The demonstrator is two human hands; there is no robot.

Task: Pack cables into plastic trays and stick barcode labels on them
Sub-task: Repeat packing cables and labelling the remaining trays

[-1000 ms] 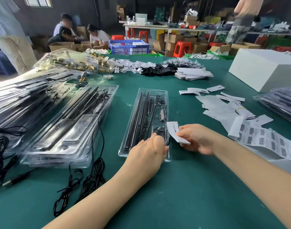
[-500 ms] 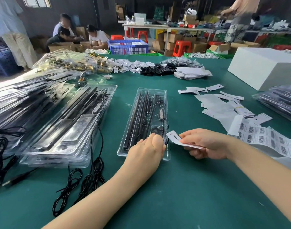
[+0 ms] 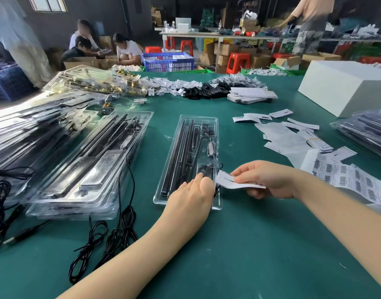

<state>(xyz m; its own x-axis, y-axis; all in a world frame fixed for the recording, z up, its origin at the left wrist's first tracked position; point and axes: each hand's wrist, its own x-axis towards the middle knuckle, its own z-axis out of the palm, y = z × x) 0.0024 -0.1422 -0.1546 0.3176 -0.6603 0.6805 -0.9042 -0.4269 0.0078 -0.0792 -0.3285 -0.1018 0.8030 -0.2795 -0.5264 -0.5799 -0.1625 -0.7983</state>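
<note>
A clear plastic tray [image 3: 186, 162] lies lengthwise on the green table [image 3: 250, 244], holding black rods and a coiled cable. The left hand [image 3: 190, 196] rests on the tray's near end, its fingers curled with the tips pressing down on the black part there. Just right of it, the right hand [image 3: 269, 180] pinches a white card [image 3: 230, 181] between thumb and fingers, the card's left end touching the tray's right edge. A barcode label sheet [image 3: 353, 180] lies farther right, and stacked filled trays [image 3: 81, 165] sit at left.
</note>
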